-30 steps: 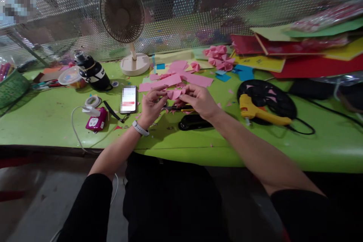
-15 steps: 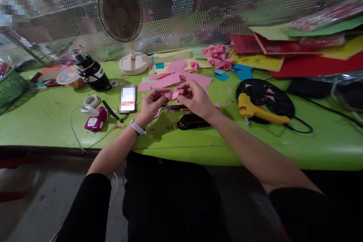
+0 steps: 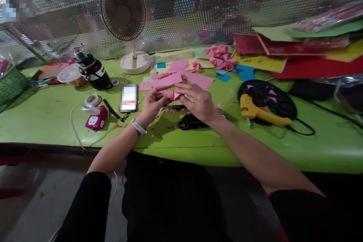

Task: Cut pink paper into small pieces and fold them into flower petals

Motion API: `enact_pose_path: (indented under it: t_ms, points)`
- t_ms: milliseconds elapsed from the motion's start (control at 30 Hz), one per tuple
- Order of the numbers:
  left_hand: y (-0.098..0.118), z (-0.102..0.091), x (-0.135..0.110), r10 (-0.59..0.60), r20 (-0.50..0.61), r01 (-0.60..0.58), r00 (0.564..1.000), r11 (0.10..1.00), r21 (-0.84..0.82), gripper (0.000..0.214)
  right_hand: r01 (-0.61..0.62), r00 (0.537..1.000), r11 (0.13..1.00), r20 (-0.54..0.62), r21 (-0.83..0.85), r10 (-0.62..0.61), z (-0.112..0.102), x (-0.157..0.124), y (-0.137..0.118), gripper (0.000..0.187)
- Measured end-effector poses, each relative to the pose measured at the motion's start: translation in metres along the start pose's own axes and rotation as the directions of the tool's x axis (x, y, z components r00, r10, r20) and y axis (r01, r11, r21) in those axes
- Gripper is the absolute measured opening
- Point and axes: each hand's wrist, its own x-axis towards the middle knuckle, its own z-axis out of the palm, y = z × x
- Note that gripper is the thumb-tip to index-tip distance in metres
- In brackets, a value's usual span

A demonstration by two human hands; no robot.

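Between my two hands is a small folded piece of pink paper (image 3: 171, 95). My left hand (image 3: 153, 104) pinches its left end between thumb and fingers. On its right end, my right hand (image 3: 198, 102) is closed, thumb below and fingers stretched over the top. Under the hands lie a dark slim tool (image 3: 177, 107), partly covered, and a black stapler (image 3: 190, 122). Pink paper strips (image 3: 163, 81) and small pink scraps lie just beyond. Folded pink paper flowers (image 3: 221, 56) are heaped farther back.
On the left are a phone (image 3: 129, 98), a purple power adapter (image 3: 96, 118), tape (image 3: 92, 100), a black bottle (image 3: 92, 69) and a fan (image 3: 135, 63). At right, a yellow glue gun (image 3: 262, 112) rests on a black round tray (image 3: 287, 100). Coloured sheets (image 3: 312, 64) are stacked behind.
My right fingers have shifted and now reach flatter over the top of the pink paper. Its shape between the hands looks more closed up. The view has moved slightly.
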Motion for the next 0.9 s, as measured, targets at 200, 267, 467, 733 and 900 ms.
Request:
enact_pose_path:
  t_ms: [200, 267, 467, 733, 900]
  points:
    - [0.002, 0.007, -0.006, -0.053, -0.024, 0.052, 0.998, 0.997, -0.057, 0.043, 0.048, 0.999, 0.999, -0.015, -0.004, -0.048, -0.001, 0.001, -0.005, 0.026]
    - [0.001, 0.007, -0.006, -0.047, -0.029, 0.045, 0.998, 0.997, -0.067, 0.044, 0.081, 0.997, 0.996, -0.011, -0.041, -0.081, 0.0, 0.0, -0.004, 0.027]
    - [0.0, 0.005, -0.005, -0.022, -0.018, 0.022, 1.0, 1.0, -0.023, 0.042, 0.089, 0.996, 0.986, 0.04, -0.143, -0.084, 0.001, -0.001, 0.003, 0.028]
    - [0.006, 0.006, -0.003, 0.099, -0.048, -0.096, 0.994, 0.994, 0.052, 0.045, -0.017, 0.998, 1.0, -0.061, 0.019, 0.018, -0.001, 0.001, 0.001, 0.018]
    - [0.011, 0.003, -0.001, 0.112, -0.058, -0.109, 0.992, 0.993, 0.054, 0.046, -0.188, 0.975, 0.937, -0.059, 0.295, 0.214, -0.003, 0.005, 0.005, 0.016]
